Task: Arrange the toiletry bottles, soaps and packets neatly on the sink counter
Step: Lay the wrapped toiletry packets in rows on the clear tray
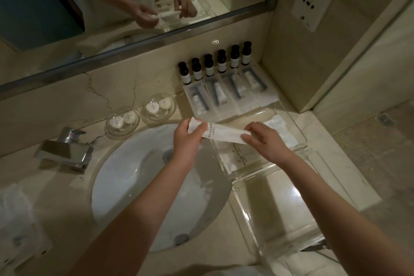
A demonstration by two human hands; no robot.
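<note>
Head view is showing a faucet (65, 150) sitting left of the sink basin (125, 181), soap dishes (122, 121) behind it. Over the basin's far right rim, left hand (187, 139) and right hand (264, 139) are pinching a long white packet (221, 133) by its ends. Bottles (215, 63) are lining the marble counter (62, 215) behind-right of the basin.

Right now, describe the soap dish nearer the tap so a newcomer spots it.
Start at the white basin; behind its rim sit two glass dishes, each holding two round soaps. Yours is the left dish, nearest the chrome tap, not the right dish beside the packets.
</note>
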